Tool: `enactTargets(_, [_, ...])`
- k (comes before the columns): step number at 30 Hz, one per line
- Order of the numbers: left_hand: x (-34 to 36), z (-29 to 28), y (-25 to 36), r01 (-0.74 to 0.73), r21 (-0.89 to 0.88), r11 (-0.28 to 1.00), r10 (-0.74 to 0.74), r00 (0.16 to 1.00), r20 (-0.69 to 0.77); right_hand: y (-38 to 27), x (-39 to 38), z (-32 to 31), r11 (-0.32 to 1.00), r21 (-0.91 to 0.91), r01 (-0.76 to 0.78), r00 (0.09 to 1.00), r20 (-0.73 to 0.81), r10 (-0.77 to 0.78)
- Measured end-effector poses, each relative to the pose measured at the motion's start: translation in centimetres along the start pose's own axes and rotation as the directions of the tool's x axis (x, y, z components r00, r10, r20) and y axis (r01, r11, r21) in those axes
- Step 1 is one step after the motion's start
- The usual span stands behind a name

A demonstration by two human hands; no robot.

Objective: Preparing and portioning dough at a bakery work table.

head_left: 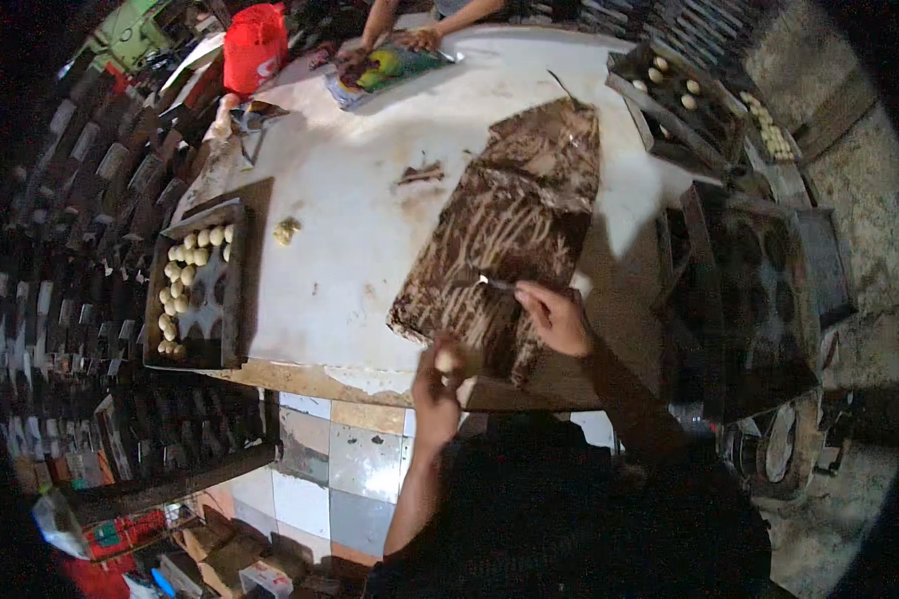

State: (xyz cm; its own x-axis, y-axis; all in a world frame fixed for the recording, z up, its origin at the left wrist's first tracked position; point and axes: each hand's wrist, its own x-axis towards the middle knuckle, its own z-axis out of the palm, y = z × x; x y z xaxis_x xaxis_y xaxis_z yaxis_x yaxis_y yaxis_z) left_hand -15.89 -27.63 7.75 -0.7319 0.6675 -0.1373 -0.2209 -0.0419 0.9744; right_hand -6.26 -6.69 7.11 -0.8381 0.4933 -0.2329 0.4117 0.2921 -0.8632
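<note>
My left hand (437, 392) is closed round a pale dough ball (449, 359) at the near edge of the table. In my right hand (561, 317) is the handle of a small utensil (493, 284), which looks like a spoon or spatula; its end is dark and hard to make out. That end is over a plastic sheet (544, 122) thickly smeared with dark brown paste (504, 222). Streaks and scrape marks run through the paste. The sheet lies slantwise on the white table, its near corner close to my left hand.
A wooden tray (238, 290) of dough balls stands on the left. More wooden trays (714, 160) sit at the right. A dough scrap (287, 232) and a dark scrap (422, 174) lie on the table (340, 290). Across it, another person's hands touch a colourful plastic bag (385, 70), near a red bag (255, 48).
</note>
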Motion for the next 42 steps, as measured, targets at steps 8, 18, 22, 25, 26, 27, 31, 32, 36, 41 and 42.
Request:
enactTargets(8, [2.0, 2.8, 0.8, 0.354, -0.588, 0.727, -0.381, 0.921, 0.083, 4.6, -5.2, 2.2, 0.721, -0.439, 0.536, 0.770, -0.095, -0.630])
enactTargets(18, [1.7, 3.1, 0.9, 0.174, -0.647, 0.743, -0.204, 0.979, 0.028, 10.7, -5.7, 0.4, 0.754, -0.537, 0.379, 0.833, -0.158, -0.531])
enactTargets(22, [0.9, 2.3, 3.2, 0.249, -0.628, 0.737, -0.258, 0.963, 0.078, 9.9, -4.7, 0.5, 0.729, -0.566, 0.385, 0.774, -0.231, -0.589])
enactTargets(25, [-0.4, 2.0, 3.1, 0.240, -0.603, 0.761, -0.214, 0.970, 0.115, -1.6, -6.0, 3.7, 0.828, 0.020, 0.560, 0.784, -0.338, -0.522])
enactTargets(26, [-0.9, 1.9, 3.2, 0.244, -0.599, 0.763, -0.196, 0.970, 0.145, -3.0, -6.5, 5.1, 0.790, 0.306, 0.531, 0.836, -0.341, -0.430])
enactTargets(27, [-1.4, 1.7, 3.6, 0.230, -0.621, 0.749, -0.216, 0.971, 0.099, -4.8, -7.1, 5.7, 0.771, 0.463, 0.437, 0.889, -0.357, -0.289])
enactTargets(31, [-2.9, -0.5, 2.8, 0.134, -0.645, 0.752, -0.153, 0.988, 0.027, -6.7, -6.6, 9.0, 0.298, 0.937, 0.184, 0.968, -0.225, 0.108])
enactTargets(32, [-4.0, 0.1, 4.2, -0.021, -0.479, 0.877, 0.016, 1.000, -0.015, -7.3, -6.5, 10.1, 0.446, 0.858, 0.254, 0.954, -0.299, 0.033])
enactTargets(36, [-8.1, -4.0, 6.2, -0.447, 0.358, 0.820, 0.441, 0.891, 0.104, -17.0, -11.0, 12.2, 0.787, -0.143, 0.601, 0.686, -0.412, -0.599])
enactTargets(41, [-12.7, -9.9, 10.0, -0.383, -0.297, 0.875, 0.362, 0.924, -0.124, -22.2, -13.4, 16.8, 0.657, -0.263, 0.706, 0.575, -0.328, -0.750])
enactTargets(42, [-13.1, -11.9, 9.3, -0.300, -0.496, 0.815, 0.307, 0.949, -0.069, -23.0, -13.9, 17.1, 0.584, -0.247, 0.773, 0.532, -0.248, -0.809])
